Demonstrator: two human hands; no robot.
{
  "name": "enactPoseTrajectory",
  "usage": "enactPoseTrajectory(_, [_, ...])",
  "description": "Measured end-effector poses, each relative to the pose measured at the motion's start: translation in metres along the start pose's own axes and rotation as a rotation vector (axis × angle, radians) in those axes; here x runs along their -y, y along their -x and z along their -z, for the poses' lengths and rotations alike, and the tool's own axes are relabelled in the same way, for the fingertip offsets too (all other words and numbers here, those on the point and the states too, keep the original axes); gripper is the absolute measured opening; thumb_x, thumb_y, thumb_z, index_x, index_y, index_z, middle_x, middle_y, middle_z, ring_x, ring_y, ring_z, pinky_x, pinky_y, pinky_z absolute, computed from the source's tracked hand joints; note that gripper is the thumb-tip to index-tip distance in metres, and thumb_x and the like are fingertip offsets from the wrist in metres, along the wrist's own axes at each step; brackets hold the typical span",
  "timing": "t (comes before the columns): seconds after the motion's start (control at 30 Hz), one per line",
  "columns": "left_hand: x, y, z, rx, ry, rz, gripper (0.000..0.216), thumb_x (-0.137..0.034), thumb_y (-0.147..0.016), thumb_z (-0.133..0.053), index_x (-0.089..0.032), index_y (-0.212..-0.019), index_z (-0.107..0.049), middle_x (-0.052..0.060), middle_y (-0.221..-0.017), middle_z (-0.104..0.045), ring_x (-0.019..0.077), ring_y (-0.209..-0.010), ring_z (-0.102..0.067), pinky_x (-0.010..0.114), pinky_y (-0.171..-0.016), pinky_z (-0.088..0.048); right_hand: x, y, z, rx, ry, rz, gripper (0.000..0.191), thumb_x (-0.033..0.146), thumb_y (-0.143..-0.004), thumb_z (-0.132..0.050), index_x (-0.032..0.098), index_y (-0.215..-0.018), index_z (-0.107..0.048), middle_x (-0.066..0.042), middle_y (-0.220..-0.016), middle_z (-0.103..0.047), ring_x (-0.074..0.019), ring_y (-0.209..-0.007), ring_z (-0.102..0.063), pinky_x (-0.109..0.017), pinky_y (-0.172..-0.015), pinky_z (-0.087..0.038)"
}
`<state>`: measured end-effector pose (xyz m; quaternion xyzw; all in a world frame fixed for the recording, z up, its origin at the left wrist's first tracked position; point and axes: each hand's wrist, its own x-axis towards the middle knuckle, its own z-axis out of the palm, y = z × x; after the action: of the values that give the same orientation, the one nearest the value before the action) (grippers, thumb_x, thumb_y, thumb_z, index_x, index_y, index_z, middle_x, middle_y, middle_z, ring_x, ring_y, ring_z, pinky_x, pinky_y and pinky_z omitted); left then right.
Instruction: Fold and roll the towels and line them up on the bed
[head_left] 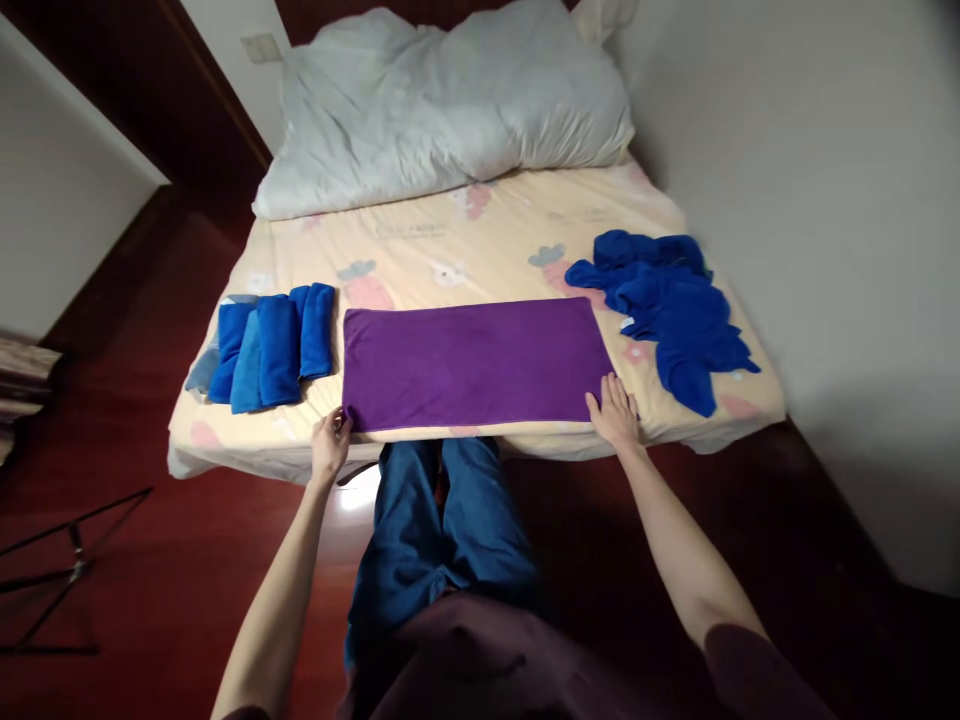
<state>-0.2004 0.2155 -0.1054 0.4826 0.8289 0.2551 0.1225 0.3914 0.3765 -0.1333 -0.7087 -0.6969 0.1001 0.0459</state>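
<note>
A purple towel (476, 362) lies flat and folded into a long rectangle at the near edge of the bed (450, 240). My left hand (330, 445) pinches the towel's near left corner. At the near right corner my right hand (613, 410) rests with its fingers stretched out on the towel's edge. Several folded blue towels (274, 345) lie side by side to the left of the purple one. A heap of loose blue towels (671, 305) sits to its right.
A rumpled white duvet (450, 100) fills the head of the bed. A white wall runs along the bed's right side. Dark red wooden floor surrounds the bed, with a black metal stand (67, 570) at the lower left.
</note>
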Motion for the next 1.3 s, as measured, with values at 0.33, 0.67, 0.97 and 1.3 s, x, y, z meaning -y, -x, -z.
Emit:
enactPoseTrajectory(0.33, [0.001,-0.009,0.014,0.067,-0.015,0.197,0.025,-0.034,-0.086,-0.057,-0.018,-0.099,-0.071,0.011,-0.089,-0.074,0.0282,-0.087,-0.075,0.040,-0.087,-0.059,0.011,0.004,0.008,0.046,0.092,-0.047,0.074,0.047,-0.108,-0.011,0.004,-0.168,-0.021,-0.013,-0.177,-0.014,-0.0238,-0.165,-0.012,-0.050,-0.134,-0.009])
enactPoseTrajectory(0.67, [-0.042,-0.060,-0.023,0.072,-0.292,-0.437,0.054,-0.030,-0.098,-0.040,-0.009,-0.144,-0.058,0.020,-0.164,-0.044,0.0350,-0.157,-0.034,0.054,-0.127,-0.031,0.007,0.002,-0.002,0.030,0.110,-0.032,0.077,0.048,-0.107,-0.010,0.001,-0.167,-0.022,-0.015,-0.177,-0.014,-0.0262,-0.165,-0.013,-0.054,-0.133,-0.011])
enactPoseTrajectory(0.97, [-0.046,-0.206,-0.066,0.124,-0.226,-0.254,0.078,-0.052,-0.102,-0.033,-0.002,-0.162,-0.034,0.022,-0.173,-0.021,0.0347,-0.164,-0.012,0.056,-0.133,-0.014,0.007,-0.005,-0.007,0.011,0.112,-0.034,0.075,0.048,-0.108,-0.014,0.003,-0.167,-0.021,-0.018,-0.175,-0.020,-0.0280,-0.164,-0.015,-0.056,-0.133,-0.013])
enactPoseTrajectory(1.3, [-0.038,-0.250,-0.067,0.140,-0.131,-0.256,0.075,-0.048,-0.106,-0.043,0.000,-0.162,-0.028,0.021,-0.175,-0.016,0.0303,-0.164,-0.007,0.054,-0.133,-0.007,-0.004,-0.025,0.001,0.089,0.209,0.028,0.075,0.046,-0.107,-0.027,0.003,-0.167,-0.017,-0.023,-0.175,-0.018,-0.0323,-0.164,-0.016,-0.059,-0.131,-0.016])
